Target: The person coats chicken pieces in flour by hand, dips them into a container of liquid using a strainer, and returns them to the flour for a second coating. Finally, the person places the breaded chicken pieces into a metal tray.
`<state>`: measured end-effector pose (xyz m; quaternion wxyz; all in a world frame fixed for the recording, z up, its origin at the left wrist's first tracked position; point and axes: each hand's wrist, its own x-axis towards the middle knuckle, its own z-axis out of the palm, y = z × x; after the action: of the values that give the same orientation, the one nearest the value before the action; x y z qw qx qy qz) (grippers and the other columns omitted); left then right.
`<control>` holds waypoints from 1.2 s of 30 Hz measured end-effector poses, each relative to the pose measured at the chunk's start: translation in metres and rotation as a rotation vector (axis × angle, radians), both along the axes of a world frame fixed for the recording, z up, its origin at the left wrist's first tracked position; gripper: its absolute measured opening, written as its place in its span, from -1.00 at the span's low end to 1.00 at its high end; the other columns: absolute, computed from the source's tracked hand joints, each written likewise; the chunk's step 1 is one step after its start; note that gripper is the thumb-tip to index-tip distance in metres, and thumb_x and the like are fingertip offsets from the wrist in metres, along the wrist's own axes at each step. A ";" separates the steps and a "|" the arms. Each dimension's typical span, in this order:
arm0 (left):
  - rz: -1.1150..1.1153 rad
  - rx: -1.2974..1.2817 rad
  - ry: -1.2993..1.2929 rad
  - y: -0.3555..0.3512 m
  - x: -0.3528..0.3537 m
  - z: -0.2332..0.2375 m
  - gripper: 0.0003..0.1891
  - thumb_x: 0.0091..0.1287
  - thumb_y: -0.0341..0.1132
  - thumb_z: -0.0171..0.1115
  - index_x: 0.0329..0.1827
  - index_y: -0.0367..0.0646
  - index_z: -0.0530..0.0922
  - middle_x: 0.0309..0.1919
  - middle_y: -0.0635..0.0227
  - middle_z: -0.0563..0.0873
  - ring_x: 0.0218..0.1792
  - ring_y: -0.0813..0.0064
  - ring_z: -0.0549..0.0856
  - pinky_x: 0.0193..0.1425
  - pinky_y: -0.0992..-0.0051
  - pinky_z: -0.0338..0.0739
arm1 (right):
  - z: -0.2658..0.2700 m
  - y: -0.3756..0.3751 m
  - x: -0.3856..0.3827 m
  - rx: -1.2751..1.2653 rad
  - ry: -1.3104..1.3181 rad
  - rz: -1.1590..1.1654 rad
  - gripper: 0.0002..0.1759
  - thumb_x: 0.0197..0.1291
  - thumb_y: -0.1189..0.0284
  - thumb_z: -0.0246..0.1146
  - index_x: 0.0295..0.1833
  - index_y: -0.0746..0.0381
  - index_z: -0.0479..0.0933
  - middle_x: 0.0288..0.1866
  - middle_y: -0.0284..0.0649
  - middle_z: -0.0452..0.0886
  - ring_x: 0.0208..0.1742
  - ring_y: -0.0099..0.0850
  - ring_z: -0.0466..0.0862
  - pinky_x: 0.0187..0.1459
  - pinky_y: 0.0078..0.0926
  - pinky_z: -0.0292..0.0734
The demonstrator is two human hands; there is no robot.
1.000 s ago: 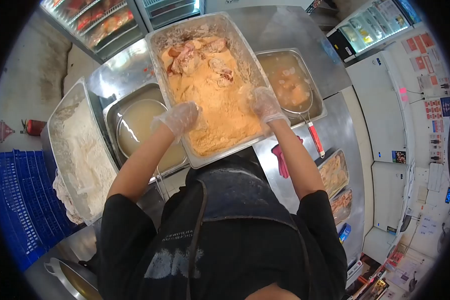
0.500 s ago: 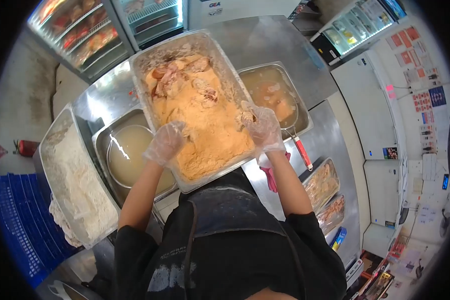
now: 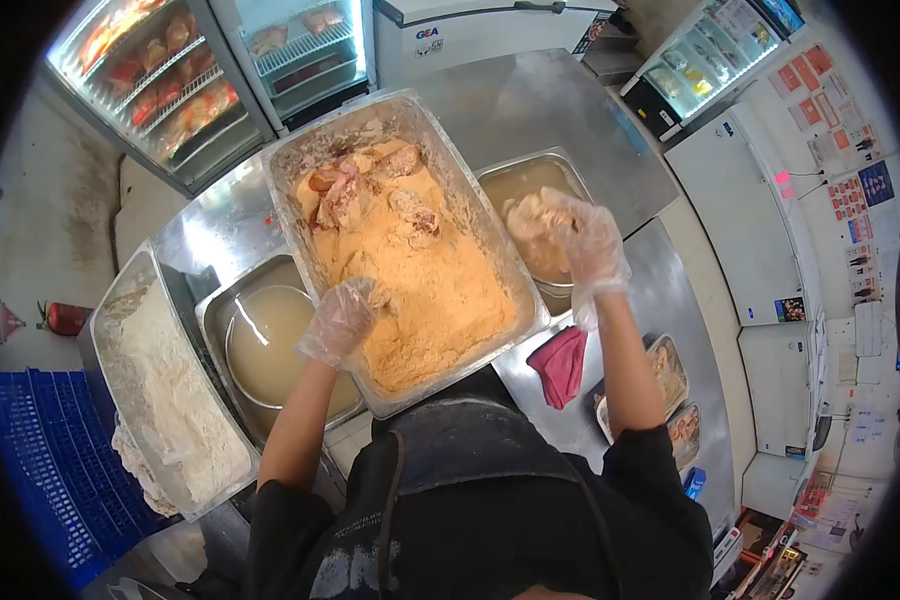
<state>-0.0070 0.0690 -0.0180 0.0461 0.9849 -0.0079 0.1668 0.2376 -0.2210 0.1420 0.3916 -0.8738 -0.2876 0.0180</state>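
Observation:
In a clear glove, my right hand (image 3: 592, 246) grips a coated piece of meat (image 3: 538, 218) above the right metal basin of cloudy liquid (image 3: 505, 180). My left hand (image 3: 342, 318), also gloved, is over the left side of the big metal tray (image 3: 532, 296); its fingers are curled at the orange flour (image 3: 440, 315), and what they hold, if anything, is hidden. Several floured meat pieces (image 3: 415, 218) lie toward the tray's far end.
Left of the tray are a basin of cloudy liquid (image 3: 275, 340) with a round strainer and a tray of white flour (image 3: 170, 380). A red cloth (image 3: 558, 366) and smaller meat trays (image 3: 667, 370) are at the right. Blue crates (image 3: 55, 460) stand far left.
My right hand has moved from the tray's right edge to above the right basin, with a coated piece in it. The red cloth now shows fully. The view has shifted slightly.

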 end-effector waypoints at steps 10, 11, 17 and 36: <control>0.066 -0.069 0.008 -0.005 0.004 0.005 -0.66 0.26 -0.29 0.18 0.09 -0.17 0.51 -0.19 0.18 0.65 -0.14 0.24 0.66 -0.10 0.27 0.60 | -0.070 0.021 0.039 -0.552 -0.135 0.153 -0.70 0.17 0.30 0.26 -0.07 0.27 0.60 -0.11 -0.07 0.66 -0.04 -0.12 0.65 0.05 -0.25 0.53; 0.063 -0.062 -0.002 -0.004 0.006 0.005 -0.66 0.26 -0.29 0.18 0.09 -0.17 0.51 -0.19 0.18 0.65 -0.14 0.24 0.66 -0.10 0.27 0.60 | -0.077 0.019 0.040 -0.546 -0.145 0.147 -0.70 0.17 0.30 0.26 -0.07 0.27 0.60 -0.11 -0.07 0.66 -0.04 -0.12 0.65 0.05 -0.25 0.53; 0.087 -0.189 -0.021 -0.005 0.004 0.001 -0.73 0.27 -0.33 0.16 0.02 -0.17 0.56 -0.17 0.22 0.68 -0.12 0.24 0.67 0.00 0.30 0.57 | -0.118 0.009 0.076 -0.167 0.147 0.020 -0.65 0.23 0.23 0.21 0.06 0.13 0.63 -0.12 -0.09 0.69 -0.09 -0.15 0.68 -0.05 -0.34 0.55; 0.112 -0.145 -0.080 -0.009 0.007 0.010 -0.60 0.19 -0.30 0.27 0.11 -0.15 0.50 -0.15 0.14 0.64 -0.16 0.18 0.63 -0.03 0.26 0.57 | -0.076 0.001 0.070 -0.282 -0.179 -0.114 -0.62 0.12 0.57 0.18 0.08 0.15 0.64 -0.01 -0.08 0.70 -0.06 -0.26 0.70 0.00 -0.44 0.55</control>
<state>0.0000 0.0596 -0.0082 0.1077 0.9704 0.0574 0.2083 0.3077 -0.2201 0.0658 0.2385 -0.9331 -0.2659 -0.0418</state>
